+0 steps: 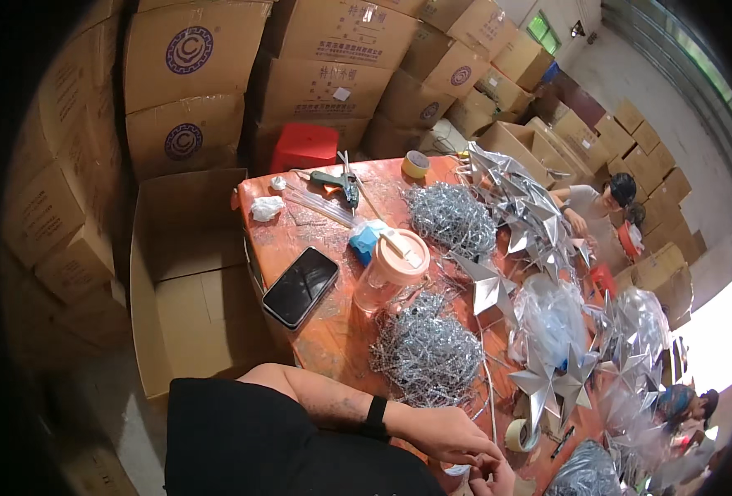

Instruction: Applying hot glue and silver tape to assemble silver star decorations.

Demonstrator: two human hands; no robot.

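Springy tinsel beside joined hands

Your left hand (444, 433) and right hand (493, 476) meet near the lower edge, fingers bent and touching — whether they pinch anything, you cannot tell. The tangled clump of silver metallic tinsel (428, 351) lies on the orange tabletop (330, 343), just beyond your left hand. It looks light, springy, apt to snag — probably best cupped from beneath. Its underside is hidden; your right hand is partly cut off.

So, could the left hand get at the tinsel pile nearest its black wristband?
Probably yes: the left hand is close to that tinsel pile, with nothing visible standing between them, though it seems occupied together with the right hand.
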